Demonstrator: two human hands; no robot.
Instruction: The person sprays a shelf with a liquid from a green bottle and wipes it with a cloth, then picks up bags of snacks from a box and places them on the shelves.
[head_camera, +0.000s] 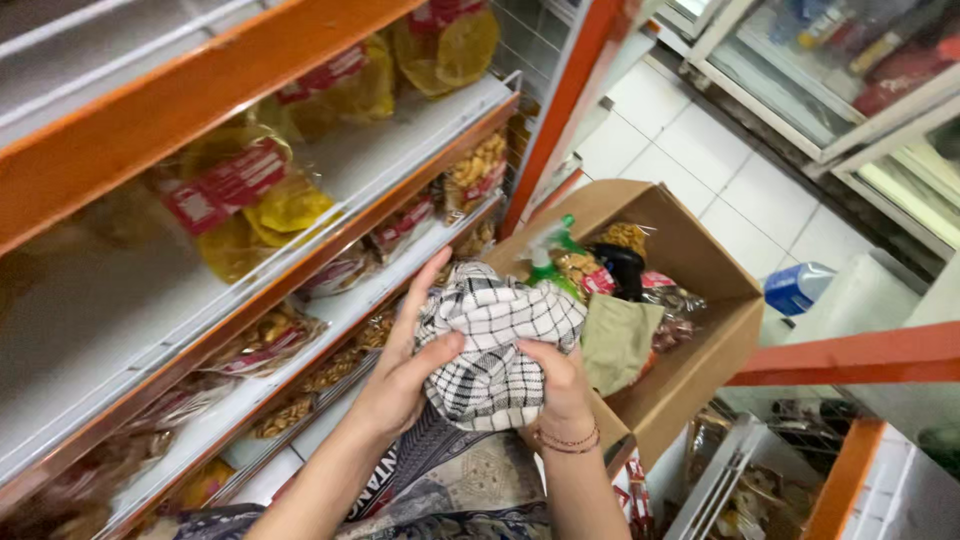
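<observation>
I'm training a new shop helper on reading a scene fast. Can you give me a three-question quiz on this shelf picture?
1. True or false: both hands grip the black-and-white checked cloth.
2. Which wrist wears thin beaded bracelets? A) left B) right
3. Fill in: the green spray bottle stands inside the open brown cardboard ____.

Key: 1 true, the left hand and right hand both hold it. 2 B. 3 box.
</observation>
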